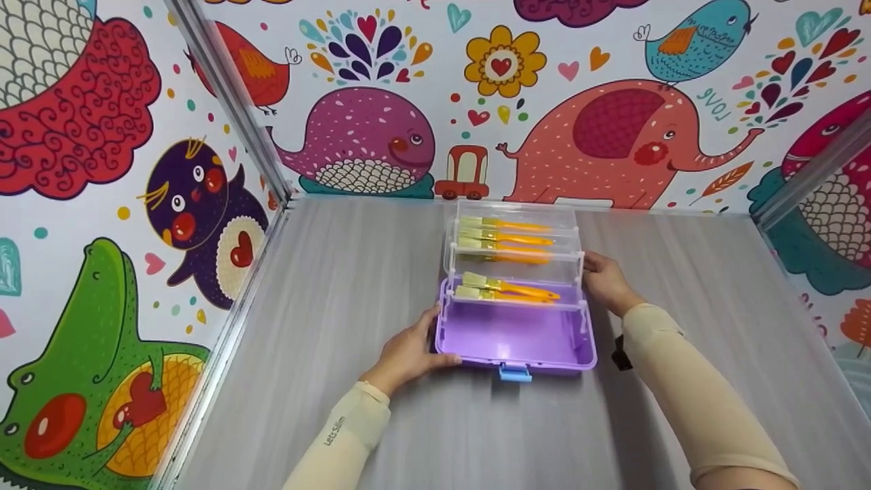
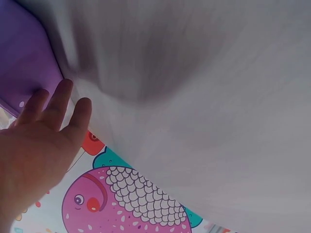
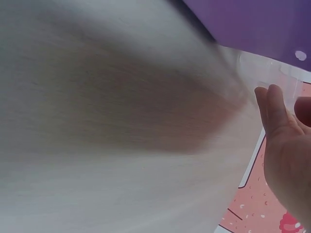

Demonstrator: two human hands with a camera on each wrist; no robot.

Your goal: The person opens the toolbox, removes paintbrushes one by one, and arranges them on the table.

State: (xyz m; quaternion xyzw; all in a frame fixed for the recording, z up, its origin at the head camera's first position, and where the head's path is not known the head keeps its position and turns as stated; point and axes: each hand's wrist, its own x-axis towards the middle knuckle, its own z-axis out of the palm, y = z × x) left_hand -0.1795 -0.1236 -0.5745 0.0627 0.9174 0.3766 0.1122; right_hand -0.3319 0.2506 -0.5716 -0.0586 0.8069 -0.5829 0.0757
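Observation:
A purple storage box (image 1: 515,364) stands with its clear lid (image 1: 517,212) raised and its clear trays (image 1: 544,265) fanned out toward the back. Several paintbrushes (image 1: 510,257) with orange handles and pale bristles lie in the trays. A blue latch (image 1: 515,373) hangs at the front. My left hand (image 1: 406,354) touches the box's front left corner, thumb along the front rim and fairly straight fingers against the side wall. Beside the trays' right edge is my right hand (image 1: 607,280), its fingers extended; its thumb is partly hidden. Whether it touches the clear plastic is hard to tell.
The box rests on a grey wood-grain table (image 1: 326,286). Metal frame posts (image 1: 235,102) and walls with cartoon animals (image 1: 367,136) close in the back and sides. A small black object (image 1: 620,354) shows by the right forearm.

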